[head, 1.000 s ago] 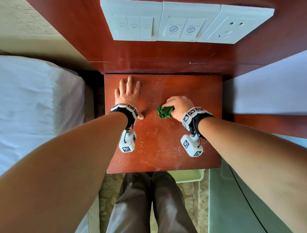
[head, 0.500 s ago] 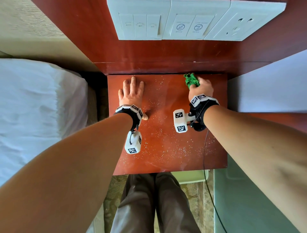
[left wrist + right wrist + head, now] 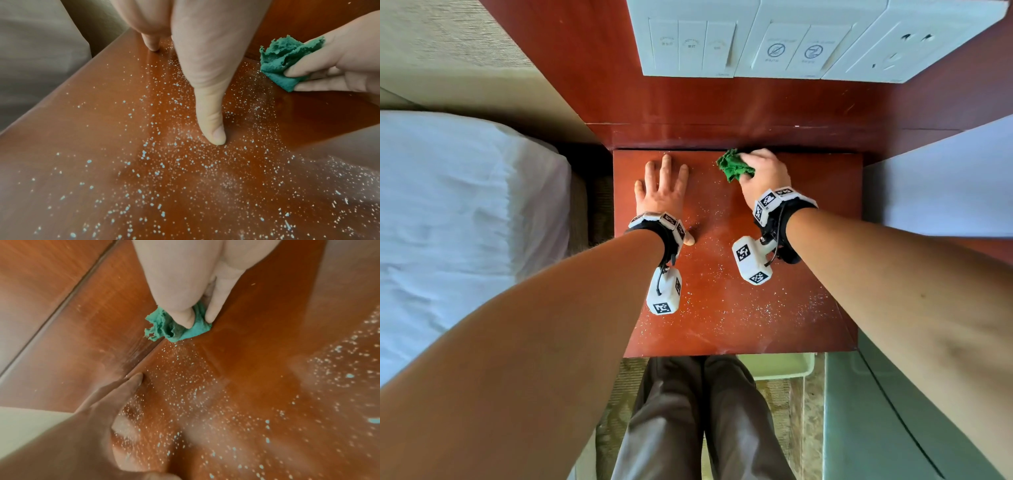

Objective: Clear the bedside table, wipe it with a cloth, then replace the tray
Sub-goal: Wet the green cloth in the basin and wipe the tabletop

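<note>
The red-brown bedside table (image 3: 818, 240) is bare and speckled with fine white droplets (image 3: 185, 162). My left hand (image 3: 662, 190) lies flat on its back left part, fingers straight, thumb (image 3: 211, 129) pressed to the wood. My right hand (image 3: 763, 174) grips a crumpled green cloth (image 3: 732, 168) (image 3: 283, 60) (image 3: 176, 327) against the table's back edge, near the middle. The strip of wood to the right of the cloth shows no droplets. A pale green tray (image 3: 780, 366) peeks out below the table's front edge.
A red wood wall panel (image 3: 722, 113) rises behind the table, with white switch and socket plates (image 3: 791, 44) above. White bedding (image 3: 458, 222) lies to the left. Another white surface (image 3: 945, 185) is at the right. My legs (image 3: 698, 418) stand at the table's front.
My right hand took the cloth from the table's middle to the back right corner, then slid it left along the back edge. My left hand stayed flat in place.
</note>
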Demonstrator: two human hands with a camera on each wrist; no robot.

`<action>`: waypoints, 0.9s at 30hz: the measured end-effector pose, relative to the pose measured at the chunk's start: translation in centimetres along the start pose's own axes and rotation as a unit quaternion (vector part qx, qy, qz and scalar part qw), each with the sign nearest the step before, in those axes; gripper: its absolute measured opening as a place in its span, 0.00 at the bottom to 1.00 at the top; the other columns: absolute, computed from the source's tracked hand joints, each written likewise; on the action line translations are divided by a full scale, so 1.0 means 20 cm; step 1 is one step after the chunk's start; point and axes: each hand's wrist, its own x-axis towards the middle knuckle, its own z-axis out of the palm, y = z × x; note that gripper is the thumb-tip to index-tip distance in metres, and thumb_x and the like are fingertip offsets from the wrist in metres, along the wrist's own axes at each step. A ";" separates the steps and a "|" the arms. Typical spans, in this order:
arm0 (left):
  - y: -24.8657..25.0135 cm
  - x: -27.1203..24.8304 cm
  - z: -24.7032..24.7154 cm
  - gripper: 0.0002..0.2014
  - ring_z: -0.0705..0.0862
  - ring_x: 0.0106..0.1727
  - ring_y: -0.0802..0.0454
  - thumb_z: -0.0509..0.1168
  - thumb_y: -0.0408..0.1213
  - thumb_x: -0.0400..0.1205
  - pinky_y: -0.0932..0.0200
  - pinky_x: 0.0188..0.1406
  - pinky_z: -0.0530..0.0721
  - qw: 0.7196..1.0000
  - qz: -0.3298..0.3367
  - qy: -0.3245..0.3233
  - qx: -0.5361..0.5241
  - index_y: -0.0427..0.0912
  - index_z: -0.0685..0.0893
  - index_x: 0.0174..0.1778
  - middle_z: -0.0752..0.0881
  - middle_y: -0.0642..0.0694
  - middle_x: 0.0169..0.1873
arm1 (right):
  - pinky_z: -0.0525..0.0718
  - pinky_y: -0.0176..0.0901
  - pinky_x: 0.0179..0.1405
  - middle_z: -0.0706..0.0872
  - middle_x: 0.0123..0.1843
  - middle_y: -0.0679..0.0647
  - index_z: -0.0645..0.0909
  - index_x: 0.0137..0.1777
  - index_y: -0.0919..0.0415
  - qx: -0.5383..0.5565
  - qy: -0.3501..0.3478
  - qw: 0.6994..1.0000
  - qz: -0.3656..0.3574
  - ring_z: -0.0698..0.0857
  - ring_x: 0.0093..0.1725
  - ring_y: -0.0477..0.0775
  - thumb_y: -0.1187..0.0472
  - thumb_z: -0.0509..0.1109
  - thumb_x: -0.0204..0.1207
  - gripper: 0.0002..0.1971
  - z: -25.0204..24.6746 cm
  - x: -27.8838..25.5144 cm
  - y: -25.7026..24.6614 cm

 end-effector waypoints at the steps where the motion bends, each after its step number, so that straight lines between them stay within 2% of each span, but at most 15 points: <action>1: 0.00 0.00 0.00 0.74 0.35 0.84 0.34 0.83 0.60 0.57 0.34 0.82 0.47 1.000 0.001 0.001 -0.001 0.50 0.33 0.85 0.31 0.43 0.84 | 0.80 0.37 0.58 0.82 0.68 0.48 0.83 0.68 0.54 0.007 -0.006 1.000 -0.014 0.82 0.63 0.53 0.68 0.67 0.75 0.22 0.01 -0.01 0.00; 3: 0.00 0.00 0.00 0.74 0.35 0.84 0.34 0.83 0.60 0.57 0.34 0.81 0.47 1.000 0.001 0.004 -0.001 0.50 0.33 0.85 0.31 0.43 0.84 | 0.82 0.35 0.52 0.85 0.64 0.45 0.86 0.64 0.51 -0.002 -0.030 0.998 -0.055 0.85 0.56 0.50 0.70 0.68 0.72 0.22 0.01 -0.03 0.01; 6: -0.01 0.00 0.01 0.75 0.35 0.84 0.34 0.83 0.60 0.57 0.34 0.82 0.47 1.000 0.003 0.005 0.000 0.50 0.33 0.85 0.31 0.43 0.84 | 0.88 0.42 0.47 0.88 0.59 0.45 0.88 0.59 0.48 -0.031 -0.084 0.987 -0.133 0.87 0.51 0.51 0.73 0.70 0.72 0.22 0.02 -0.11 0.05; 10: -0.01 0.00 0.00 0.75 0.35 0.84 0.34 0.83 0.61 0.57 0.34 0.82 0.47 1.000 0.002 0.001 0.004 0.50 0.32 0.84 0.30 0.42 0.84 | 0.84 0.45 0.60 0.87 0.63 0.45 0.87 0.61 0.47 -0.087 -0.197 0.962 -0.170 0.84 0.60 0.52 0.70 0.71 0.74 0.21 0.01 -0.22 0.08; 12: -0.01 0.01 0.00 0.75 0.35 0.84 0.33 0.83 0.61 0.57 0.34 0.83 0.47 1.000 0.002 -0.003 0.006 0.50 0.31 0.84 0.30 0.42 0.83 | 0.82 0.44 0.62 0.86 0.63 0.43 0.87 0.61 0.46 -0.108 -0.243 0.948 -0.177 0.83 0.61 0.51 0.71 0.69 0.72 0.23 0.01 -0.24 0.08; 14: -0.01 0.00 0.00 0.75 0.35 0.84 0.33 0.83 0.61 0.57 0.34 0.82 0.47 1.000 0.002 -0.003 0.008 0.50 0.32 0.85 0.30 0.42 0.83 | 0.83 0.44 0.59 0.87 0.62 0.41 0.88 0.59 0.45 -0.115 -0.276 0.938 -0.176 0.84 0.58 0.51 0.73 0.67 0.70 0.25 0.00 -0.24 0.06; 17: -0.01 0.00 0.00 0.75 0.36 0.84 0.34 0.83 0.61 0.56 0.34 0.83 0.49 1.000 0.007 0.006 0.003 0.50 0.33 0.85 0.31 0.42 0.84 | 0.84 0.42 0.56 0.88 0.59 0.41 0.88 0.59 0.43 -0.095 -0.293 0.942 -0.135 0.86 0.56 0.50 0.71 0.67 0.69 0.24 -0.02 -0.21 0.04; 20: -0.04 -0.01 -0.01 0.74 0.40 0.85 0.34 0.82 0.63 0.56 0.34 0.82 0.53 1.000 0.018 0.025 -0.004 0.50 0.37 0.86 0.35 0.43 0.84 | 0.80 0.32 0.45 0.88 0.61 0.45 0.85 0.63 0.47 -0.024 -0.218 0.975 -0.038 0.85 0.53 0.46 0.64 0.69 0.73 0.20 -0.06 -0.19 0.04; 23: -0.09 -0.03 -0.02 0.72 0.43 0.84 0.34 0.82 0.65 0.55 0.35 0.82 0.54 0.998 0.026 0.053 -0.013 0.50 0.41 0.86 0.40 0.43 0.84 | 0.76 0.29 0.47 0.89 0.60 0.49 0.85 0.65 0.52 0.050 -0.083 0.994 0.048 0.86 0.55 0.48 0.60 0.69 0.74 0.19 -0.09 -0.15 0.04; 25: -0.14 -0.05 -0.03 0.71 0.44 0.84 0.33 0.82 0.63 0.56 0.35 0.81 0.54 0.998 0.018 0.063 -0.009 0.50 0.43 0.86 0.43 0.42 0.84 | 0.75 0.33 0.51 0.87 0.62 0.54 0.83 0.67 0.54 0.050 -0.006 0.994 0.093 0.84 0.61 0.55 0.58 0.67 0.75 0.20 -0.10 -0.11 0.05; 27: -0.20 -0.06 -0.02 0.72 0.43 0.84 0.33 0.82 0.64 0.55 0.36 0.81 0.53 0.998 0.006 0.059 -0.003 0.50 0.42 0.86 0.42 0.42 0.84 | 0.76 0.42 0.57 0.83 0.64 0.58 0.80 0.70 0.55 0.038 0.041 0.989 0.140 0.80 0.64 0.62 0.57 0.65 0.76 0.21 -0.10 -0.08 0.06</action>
